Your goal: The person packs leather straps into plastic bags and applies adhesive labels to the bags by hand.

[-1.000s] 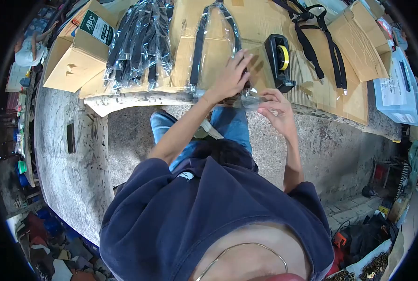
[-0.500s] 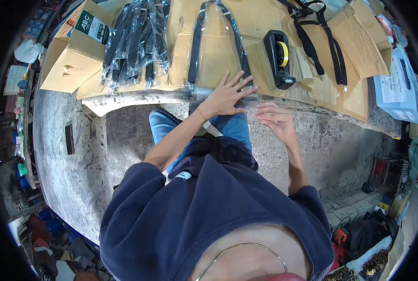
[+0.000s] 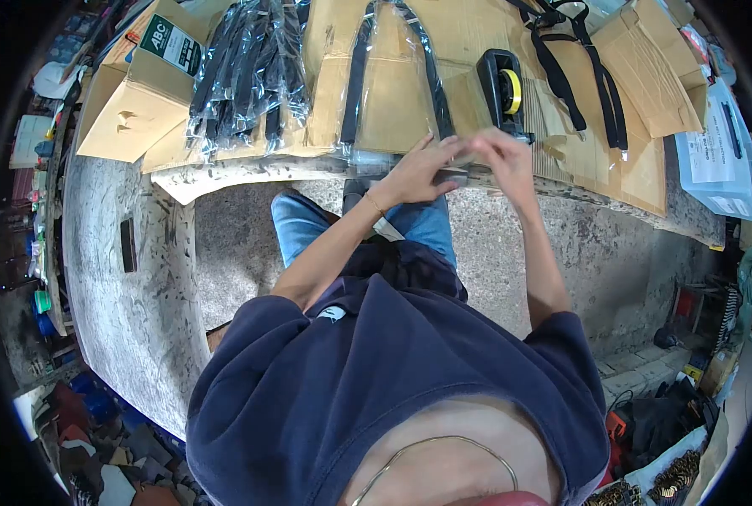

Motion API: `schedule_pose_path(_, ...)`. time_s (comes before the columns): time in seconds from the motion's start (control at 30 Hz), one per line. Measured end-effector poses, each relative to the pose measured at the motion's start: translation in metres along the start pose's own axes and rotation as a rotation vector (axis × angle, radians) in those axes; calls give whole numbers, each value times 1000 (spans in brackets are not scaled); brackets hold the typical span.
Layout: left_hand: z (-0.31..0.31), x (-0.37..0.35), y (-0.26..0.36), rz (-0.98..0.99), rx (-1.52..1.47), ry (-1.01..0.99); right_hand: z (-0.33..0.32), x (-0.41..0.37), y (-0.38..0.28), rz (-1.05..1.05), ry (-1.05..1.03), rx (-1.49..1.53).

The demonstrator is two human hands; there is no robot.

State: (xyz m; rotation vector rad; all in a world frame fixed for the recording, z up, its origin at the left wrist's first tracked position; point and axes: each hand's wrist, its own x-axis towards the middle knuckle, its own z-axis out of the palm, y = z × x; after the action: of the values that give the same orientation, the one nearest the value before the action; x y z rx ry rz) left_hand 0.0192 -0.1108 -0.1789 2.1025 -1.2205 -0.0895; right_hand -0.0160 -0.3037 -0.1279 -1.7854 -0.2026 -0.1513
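Clear plastic bag of black elastic straps lies on brown cardboard sheet, long axis near-far, straps converging far. Left hand over bag's near right corner, right hand just beside, fingers bunched (cannot tell what either grips). Black tape dispenser close right; heaped bagged black straps left. Bag's far end cut off; right fingertips blurred.
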Motion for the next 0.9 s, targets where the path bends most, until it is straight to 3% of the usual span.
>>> schedule_pose_path(0.03,-2,2,3,-99,-179,49,3,13,3,-2,3,-2)
schedule_pose_path(0.07,4,3,1,-97,-178,49,8,27,7,80,0,58)
schedule_pose_path(0.13,11,5,-6,-293,-1176,408,13,50,21,157,-10,123)
schedule_pose_path(0.2,3,4,-15,-377,-1122,513,26,63,50,205,-9,121)
schedule_pose_path(0.3,-7,4,-21,-565,-559,664,34,76,71,224,33,51)
schedule_pose_path(0.33,-9,5,-24,-568,-559,664,35,80,78,234,81,11)
schedule_pose_path(0.4,-17,15,-35,-229,-33,610,39,83,93,230,116,-46)
schedule_pose_path(0.5,-19,34,-45,-88,1,522,45,86,94,243,191,-136)
schedule_pose_path(0.73,-5,40,-59,-192,39,379,39,80,85,261,153,-440)
schedule_pose_path(0.9,-8,39,-54,-175,247,312,36,54,49,334,85,-530)
